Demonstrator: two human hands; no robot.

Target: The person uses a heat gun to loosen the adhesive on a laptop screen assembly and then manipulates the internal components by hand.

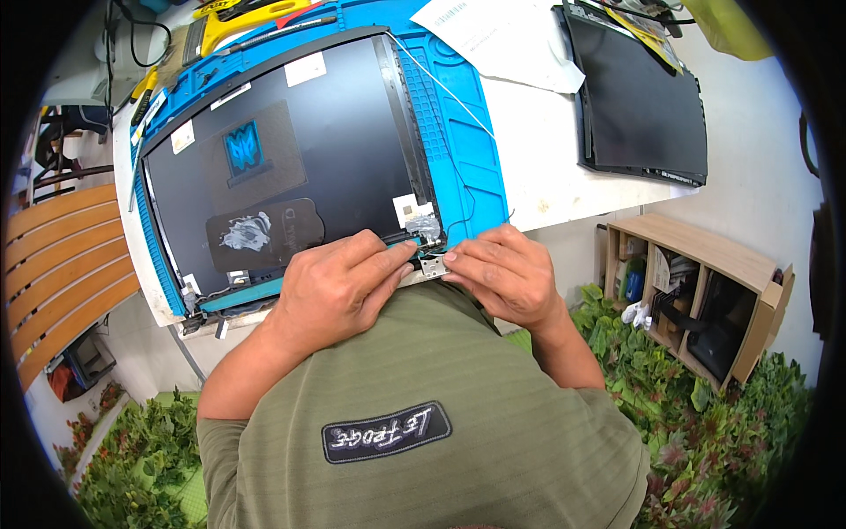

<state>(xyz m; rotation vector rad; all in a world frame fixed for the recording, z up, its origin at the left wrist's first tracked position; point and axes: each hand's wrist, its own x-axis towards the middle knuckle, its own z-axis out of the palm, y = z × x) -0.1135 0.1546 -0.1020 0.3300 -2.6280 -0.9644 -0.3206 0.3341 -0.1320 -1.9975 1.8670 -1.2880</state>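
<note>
A black laptop lid (pixel 352 159), its inner side facing up, lies on the blue repair mat (pixel 480 145). A silver metal hinge (pixel 433 266) sticks out at its near right corner, beside a patch of grey adhesive. My left hand (pixel 339 278) is closed with its fingertips on the lid's near edge, just left of the hinge. From the other side my right hand (pixel 507 273) pinches at the hinge's right edge. A thin dark cable runs along the lid's right side to this corner. My fingers partly hide what they grip.
Another black laptop part (pixel 643 97) lies at the right of the white table, with a white paper envelope (pixel 493 44) beside it. Yellow-handled tools (pixel 233 28) sit behind the mat. A slatted wooden bench (pixel 66 273) stands left, and a wooden shelf (pixel 696 256) right.
</note>
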